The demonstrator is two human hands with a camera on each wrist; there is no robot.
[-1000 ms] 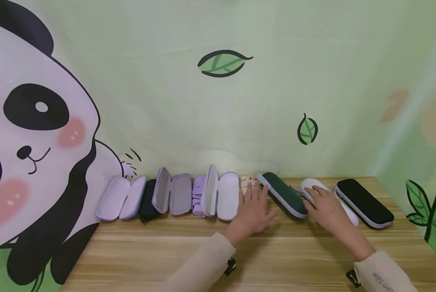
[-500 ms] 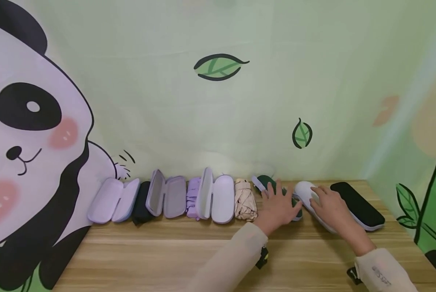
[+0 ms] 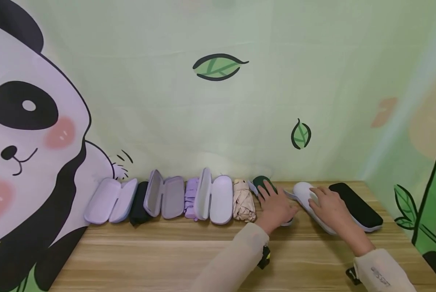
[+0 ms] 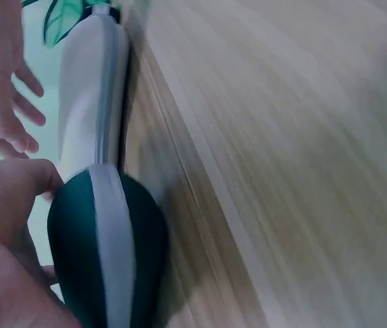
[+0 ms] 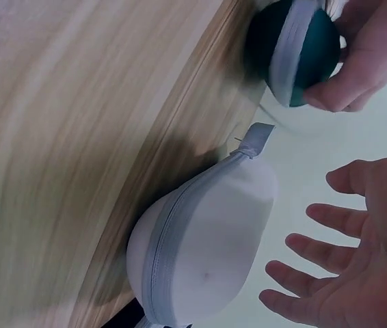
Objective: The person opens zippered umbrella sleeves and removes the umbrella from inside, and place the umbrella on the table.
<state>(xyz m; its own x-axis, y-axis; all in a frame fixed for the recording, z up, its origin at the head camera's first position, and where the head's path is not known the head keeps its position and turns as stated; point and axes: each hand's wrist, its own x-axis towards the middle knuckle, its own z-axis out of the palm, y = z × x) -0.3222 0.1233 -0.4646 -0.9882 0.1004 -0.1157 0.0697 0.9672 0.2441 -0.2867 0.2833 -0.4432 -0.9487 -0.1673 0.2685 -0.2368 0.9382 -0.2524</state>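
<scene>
A dark green zip case point(image 3: 263, 183) with a grey zipper band stands on the table under my left hand point(image 3: 276, 207). My thumb and fingers grip its sides, seen in the left wrist view on the green case point(image 4: 74, 246) and in the right wrist view. To its right lies a closed white zip case point(image 3: 304, 194) with a grey pull tab point(image 5: 256, 140). Over that white case hovers my right hand point(image 3: 331, 207), and its spread fingers are apart from the case in the right wrist view. My left hand hides much of the green case.
Leftward along the wall stand a beige bundle point(image 3: 244, 202), an open white case point(image 3: 221, 198), a purple bundle point(image 3: 191, 198), an open grey-lined case point(image 3: 173, 196), a black bundle point(image 3: 140, 200) and an open pale case point(image 3: 105, 199). A black case point(image 3: 360, 207) lies far right.
My left hand has moved from the beige bundle onto the green case, which has shifted left, away from the white case. My right hand stays by the white case. The view has shifted slightly.
</scene>
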